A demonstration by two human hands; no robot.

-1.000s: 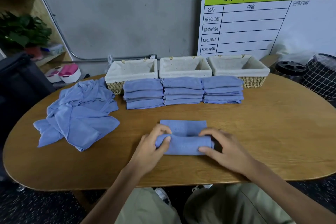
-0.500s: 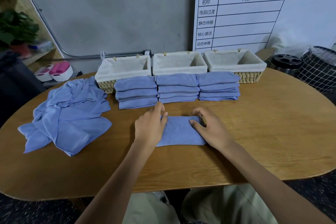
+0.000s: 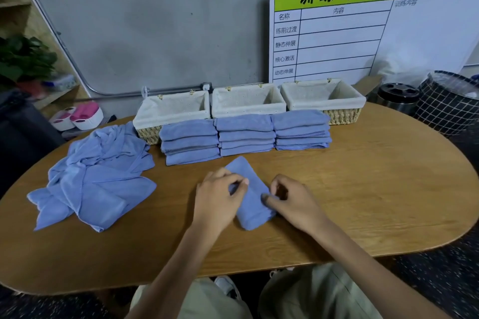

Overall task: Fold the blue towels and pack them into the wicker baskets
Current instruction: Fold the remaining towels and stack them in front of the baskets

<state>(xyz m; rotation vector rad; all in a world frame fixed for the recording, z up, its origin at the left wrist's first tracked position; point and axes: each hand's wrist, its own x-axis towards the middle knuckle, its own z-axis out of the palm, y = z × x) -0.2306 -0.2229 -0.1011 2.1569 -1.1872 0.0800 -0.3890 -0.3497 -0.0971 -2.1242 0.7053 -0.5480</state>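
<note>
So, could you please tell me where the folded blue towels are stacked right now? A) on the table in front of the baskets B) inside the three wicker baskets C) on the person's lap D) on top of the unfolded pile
A: three stacks of folded towels sit on the table just before the wicker baskets, whose linings show nothing inside.

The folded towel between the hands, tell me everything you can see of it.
The folded towel is a small blue rectangle of soft, fleecy-looking cloth, folded into a compact pad. It lies flat but skewed on the wooden table, near the front edge. The left hand pinches its left edge; the right hand pinches its right side.
</note>
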